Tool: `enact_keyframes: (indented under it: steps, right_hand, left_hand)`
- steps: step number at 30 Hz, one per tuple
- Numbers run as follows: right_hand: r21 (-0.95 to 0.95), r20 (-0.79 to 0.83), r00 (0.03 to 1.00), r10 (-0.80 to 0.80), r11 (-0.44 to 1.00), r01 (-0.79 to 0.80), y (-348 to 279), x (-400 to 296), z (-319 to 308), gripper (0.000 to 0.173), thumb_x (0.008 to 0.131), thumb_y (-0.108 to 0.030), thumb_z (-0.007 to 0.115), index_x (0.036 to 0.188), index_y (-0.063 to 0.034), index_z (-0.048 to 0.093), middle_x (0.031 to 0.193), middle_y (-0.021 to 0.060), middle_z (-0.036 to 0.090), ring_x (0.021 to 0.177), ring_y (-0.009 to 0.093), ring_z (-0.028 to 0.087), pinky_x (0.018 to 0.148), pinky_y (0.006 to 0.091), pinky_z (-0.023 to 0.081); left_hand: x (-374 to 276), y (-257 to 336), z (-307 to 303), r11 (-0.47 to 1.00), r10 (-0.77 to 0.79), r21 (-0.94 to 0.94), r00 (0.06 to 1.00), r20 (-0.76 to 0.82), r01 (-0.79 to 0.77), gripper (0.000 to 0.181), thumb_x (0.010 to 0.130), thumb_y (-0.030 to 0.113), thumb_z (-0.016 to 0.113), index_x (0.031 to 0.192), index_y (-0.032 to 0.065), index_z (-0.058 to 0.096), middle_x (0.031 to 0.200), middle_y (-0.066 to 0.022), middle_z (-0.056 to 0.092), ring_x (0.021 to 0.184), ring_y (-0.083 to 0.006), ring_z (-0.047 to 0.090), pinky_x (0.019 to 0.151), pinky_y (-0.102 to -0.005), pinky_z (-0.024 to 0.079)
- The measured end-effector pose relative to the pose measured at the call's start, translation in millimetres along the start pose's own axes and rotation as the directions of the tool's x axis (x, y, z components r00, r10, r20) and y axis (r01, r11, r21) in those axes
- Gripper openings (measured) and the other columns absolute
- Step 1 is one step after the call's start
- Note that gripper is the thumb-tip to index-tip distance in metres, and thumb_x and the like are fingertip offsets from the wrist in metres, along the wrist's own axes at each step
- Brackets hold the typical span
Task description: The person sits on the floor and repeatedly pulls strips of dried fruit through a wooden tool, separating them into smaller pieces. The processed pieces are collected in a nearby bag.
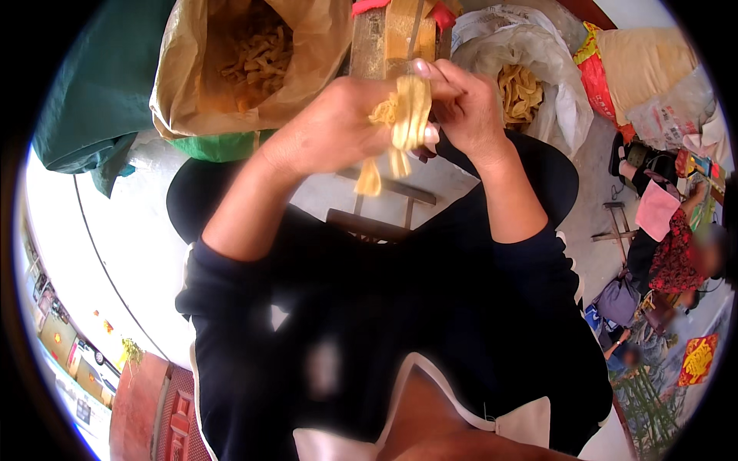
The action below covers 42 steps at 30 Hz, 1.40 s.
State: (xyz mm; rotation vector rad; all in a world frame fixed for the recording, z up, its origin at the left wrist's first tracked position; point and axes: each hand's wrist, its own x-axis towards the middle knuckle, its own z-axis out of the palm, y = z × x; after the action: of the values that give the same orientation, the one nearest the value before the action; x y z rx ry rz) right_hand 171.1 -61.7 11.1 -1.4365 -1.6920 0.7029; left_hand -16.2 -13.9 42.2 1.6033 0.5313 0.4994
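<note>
In front of me my left hand (351, 118) is closed on a bundle of pale yellow dried strips (412, 112). Some strips are looped over the fingers in a knot-like tangle, and loose ends hang below. My right hand (470, 109) is up against the bundle's right side, its fingers bent; whether it pinches a strip is hidden. Just beyond the hands rises a wooden block (369, 46) with a thin upright strip on it and red cloth at its top. To the right stands a whitish plastic sack (562, 75) holding similar yellow strips (519, 95).
At the left is a large brown paper-lined bag (179, 86) with brownish dried pieces (259, 57) inside. A dark green cloth (104, 75) drapes beside it. Below my hands a wooden stool frame (369, 225) shows between my knees. Another person (677, 253) sits at the right.
</note>
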Motion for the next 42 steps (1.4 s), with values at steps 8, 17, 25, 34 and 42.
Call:
enact_keyframes:
  steps: [8,17,25,34,42]
  right_hand:
    - [0.683,0.718,0.665,0.206,-0.021,-0.730,10.0,-15.3,8.1,0.017,0.088,-0.013,0.062,0.099,-0.0008,0.066,0.077,-0.0007,0.059,0.058,0.005,0.047,0.049,0.0178,0.037]
    - [0.811,0.143,0.890,0.432,0.465,-0.356,-14.3,-7.7,8.7,0.016,0.090,-0.014,0.064,0.097,0.0002,0.066,0.080,0.0022,0.066,0.058,0.005,0.051,0.051,0.0181,0.040]
    - [0.028,0.204,0.965,0.166,0.984,-0.175,-13.0,-11.4,6.4,0.026,0.093,-0.027,0.058,0.089,-0.0028,0.065,0.071,0.0110,0.065,0.063,0.027,0.063,0.056,0.0354,0.048]
    - [0.694,0.513,0.807,0.293,0.412,-0.591,-10.4,-12.9,1.1,0.049,0.097,-0.045,0.047,0.083,-0.0002,0.061,0.056,-0.0052,0.038,0.047,0.005,0.025,0.046,0.0223,0.023]
    - [0.757,0.529,0.772,0.353,0.215,-0.617,-6.5,-11.3,0.9,0.043,0.096,-0.040,0.054,0.083,-0.0005,0.063,0.056,-0.0079,0.032,0.048,0.003,0.024,0.045,0.0216,0.019]
  left_hand:
    - [-0.8,-23.2,-13.8,0.574,0.408,0.732,0.903,0.134,-0.368,0.036,0.059,0.005,0.072,0.094,0.0077,0.064,0.086,-0.0064,0.056,0.074,-0.0284,0.061,0.060,-0.0371,0.050]
    - [3.4,-20.7,4.3,0.804,0.382,0.576,0.871,-0.310,-0.148,0.035,0.061,0.004,0.073,0.095,0.0106,0.068,0.109,-0.0050,0.065,0.086,-0.0262,0.066,0.071,-0.0342,0.055]
    - [-2.1,-17.3,11.1,0.695,-0.193,0.675,0.969,-0.156,0.248,0.027,0.067,-0.004,0.063,0.092,0.0018,0.068,0.124,-0.0056,0.060,0.100,-0.0290,0.063,0.079,-0.0343,0.052]
    - [-3.5,1.9,-15.1,0.995,0.037,-0.062,0.898,-0.439,-0.072,0.015,0.091,0.005,0.057,0.095,-0.0053,0.067,0.112,-0.0093,0.063,0.091,-0.0126,0.060,0.078,-0.0249,0.049]
    - [-0.4,-8.1,-19.0,0.951,-0.271,-0.255,0.862,-0.428,0.173,0.039,0.090,0.027,0.064,0.115,-0.0036,0.060,0.083,-0.0054,0.065,0.065,-0.0086,0.057,0.057,-0.0198,0.045]
